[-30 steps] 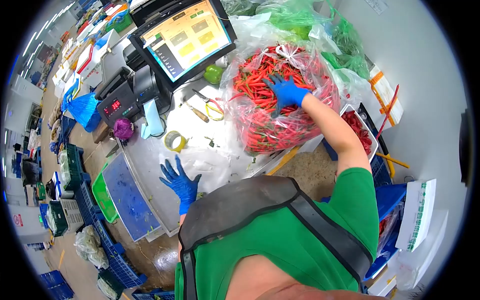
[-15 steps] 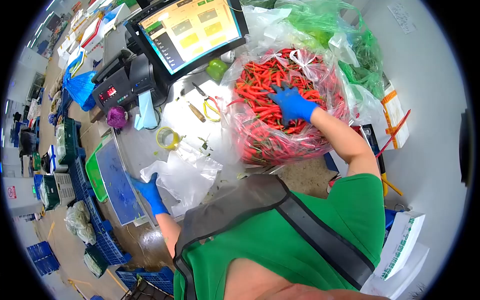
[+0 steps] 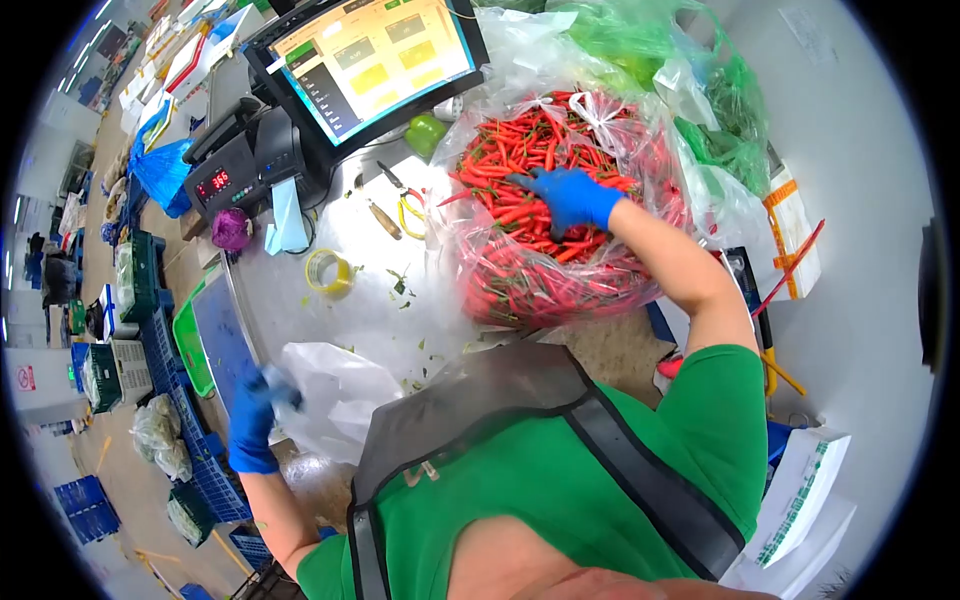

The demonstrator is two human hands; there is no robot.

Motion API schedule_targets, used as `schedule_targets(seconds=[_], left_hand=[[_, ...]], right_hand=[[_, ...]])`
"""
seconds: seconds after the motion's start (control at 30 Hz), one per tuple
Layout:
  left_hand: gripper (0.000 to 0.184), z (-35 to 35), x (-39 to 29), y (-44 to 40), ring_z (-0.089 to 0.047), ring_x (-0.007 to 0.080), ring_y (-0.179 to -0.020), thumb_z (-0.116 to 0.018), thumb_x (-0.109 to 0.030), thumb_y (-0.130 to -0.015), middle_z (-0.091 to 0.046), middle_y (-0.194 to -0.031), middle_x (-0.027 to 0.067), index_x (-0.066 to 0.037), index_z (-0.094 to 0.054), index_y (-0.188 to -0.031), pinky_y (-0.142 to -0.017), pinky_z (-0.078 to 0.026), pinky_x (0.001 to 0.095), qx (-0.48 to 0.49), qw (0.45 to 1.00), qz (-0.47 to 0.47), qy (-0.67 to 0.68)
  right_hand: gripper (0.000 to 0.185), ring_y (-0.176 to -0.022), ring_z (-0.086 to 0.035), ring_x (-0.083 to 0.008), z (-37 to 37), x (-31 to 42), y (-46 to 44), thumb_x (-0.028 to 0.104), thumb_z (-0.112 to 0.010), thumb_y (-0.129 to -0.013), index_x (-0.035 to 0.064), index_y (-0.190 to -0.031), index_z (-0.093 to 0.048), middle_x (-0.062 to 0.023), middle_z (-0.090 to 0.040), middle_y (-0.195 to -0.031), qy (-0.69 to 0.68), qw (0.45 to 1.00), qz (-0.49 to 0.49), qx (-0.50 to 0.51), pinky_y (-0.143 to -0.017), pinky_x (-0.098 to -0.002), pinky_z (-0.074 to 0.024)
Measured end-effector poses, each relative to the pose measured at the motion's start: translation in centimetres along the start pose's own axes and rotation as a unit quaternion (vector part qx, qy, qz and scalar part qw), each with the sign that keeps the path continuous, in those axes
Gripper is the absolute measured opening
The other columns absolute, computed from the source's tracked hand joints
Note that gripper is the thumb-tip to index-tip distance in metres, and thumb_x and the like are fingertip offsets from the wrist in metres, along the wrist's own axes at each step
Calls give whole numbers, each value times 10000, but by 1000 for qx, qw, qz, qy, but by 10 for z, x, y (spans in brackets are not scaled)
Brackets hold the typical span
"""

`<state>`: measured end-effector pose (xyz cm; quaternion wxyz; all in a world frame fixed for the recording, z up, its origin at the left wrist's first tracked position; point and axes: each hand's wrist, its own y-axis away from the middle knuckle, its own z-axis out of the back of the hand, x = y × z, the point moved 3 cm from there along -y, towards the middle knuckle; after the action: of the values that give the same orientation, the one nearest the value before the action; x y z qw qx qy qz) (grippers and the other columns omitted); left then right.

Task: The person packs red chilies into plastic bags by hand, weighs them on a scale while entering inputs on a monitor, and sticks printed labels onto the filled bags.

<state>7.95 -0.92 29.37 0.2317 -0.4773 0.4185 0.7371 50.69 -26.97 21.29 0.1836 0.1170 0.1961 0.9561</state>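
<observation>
My left hand point(image 3: 252, 420), in a blue glove, is closed on the edge of a thin clear plastic bag point(image 3: 335, 395) at the steel table's near left; motion blurs its fingertips. My right hand point(image 3: 572, 203), also blue-gloved, rests palm down with fingers spread on the red chilies point(image 3: 520, 165). These fill a large open clear bag point(image 3: 675, 190) on the table's right side. Some of my right fingers are partly hidden among the chilies.
A touchscreen point(image 3: 375, 60) and a scale display point(image 3: 218, 182) stand at the back. Yellow tape point(image 3: 328, 271), pliers point(image 3: 402, 190), a wooden-handled tool point(image 3: 384, 221), a purple cabbage point(image 3: 232, 229) and a green pepper point(image 3: 425, 134) lie on the steel table point(image 3: 370, 310).
My left hand has moved left and toward me, and the thin bag has shifted left with it. My right hand has moved slightly left over the chilies.
</observation>
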Motion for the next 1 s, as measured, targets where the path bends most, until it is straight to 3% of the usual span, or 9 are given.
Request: schedule_targets(seconds=[0.07,0.13,0.27,0.4,0.47,0.67,0.73,0.87,1.0], left_hand=[[274,12,-17,-18,-494,109,-548,-539,-287,-825,-529,-641,3,-35,-600,-911,-555,-401,221,-159,978,-10,133],[356,14,-45,-34,-494,76,-628,-548,-229,-828,-592,-850,8,-39,-521,-1128,-576,-397,205,-176,966,-46,183],[545,-10,-98,-42,-495,86,-741,-519,-127,-803,-522,-1136,49,-26,-351,-1312,-697,-423,232,-122,963,-162,178],[592,-39,-138,-53,-509,113,-803,-504,-47,-771,-468,-1213,73,-26,-312,-1332,-815,-443,278,25,937,-277,211],[708,-70,-158,-51,-513,124,-754,-530,-16,-715,-437,-1239,96,-42,-243,-1363,-789,-446,314,-33,933,-296,203],[754,-134,-176,-95,-444,176,-1111,-563,52,-692,-316,-1365,95,-80,-255,-1368,-798,-470,283,22,940,-340,18],[803,-157,-180,-106,-295,179,-1250,-604,47,-664,-296,-1389,75,-103,-257,-1372,-925,-384,281,58,943,-328,-3],[850,-203,-185,-133,-243,170,-1283,-635,21,-645,-276,-1404,60,-114,-235,-1382,-1048,-180,290,139,938,-312,-57],[865,-249,-197,-148,-215,167,-1294,-641,-6,-661,-249,-1412,71,-118,-196,-1394,-1047,-165,279,181,923,-322,-106]], right_hand=[[1131,-984,-541,-358,2,-7,7,244,-811,-446,194,-1378,-172,-211,-403,-1254,7,1000,-2,-19,-785,-445,-464],[1127,-960,-550,-364,-2,-6,11,224,-796,-458,198,-1383,-153,-200,-393,-1266,5,999,-18,-29,-737,-439,-480],[1075,-929,-570,-338,-14,25,22,227,-804,-471,169,-1366,-210,-187,-459,-1181,80,989,-70,-106,-729,-491,-472],[1045,-903,-576,-344,-8,3,20,239,-806,-473,163,-1349,-242,-181,-482,-1143,12,994,-9,-111,-723,-445,-479],[1016,-912,-578,-338,0,-7,29,224,-799,-491,183,-1346,-250,-168,-486,-1177,-17,992,-36,-123,-732,-423,-478],[928,-900,-580,-343,14,-32,61,188,-764,-541,227,-1332,-279,-141,-547,-1128,-175,969,-70,-162,-746,-415,-472],[914,-931,-573,-341,14,-41,65,191,-763,-543,227,-1325,-292,-151,-561,-1104,-188,950,-60,-243,-759,-403,-473],[925,-1013,-553,-282,24,-55,85,205,-783,-530,207,-1324,-308,-138,-558,-1128,-306,893,-49,-326,-857,-362,-438],[898,-1068,-517,-190,44,-59,98,200,-787,-531,153,-1313,-348,-87,-542,-1168,-452,804,51,-384,-929,-306,-386]])
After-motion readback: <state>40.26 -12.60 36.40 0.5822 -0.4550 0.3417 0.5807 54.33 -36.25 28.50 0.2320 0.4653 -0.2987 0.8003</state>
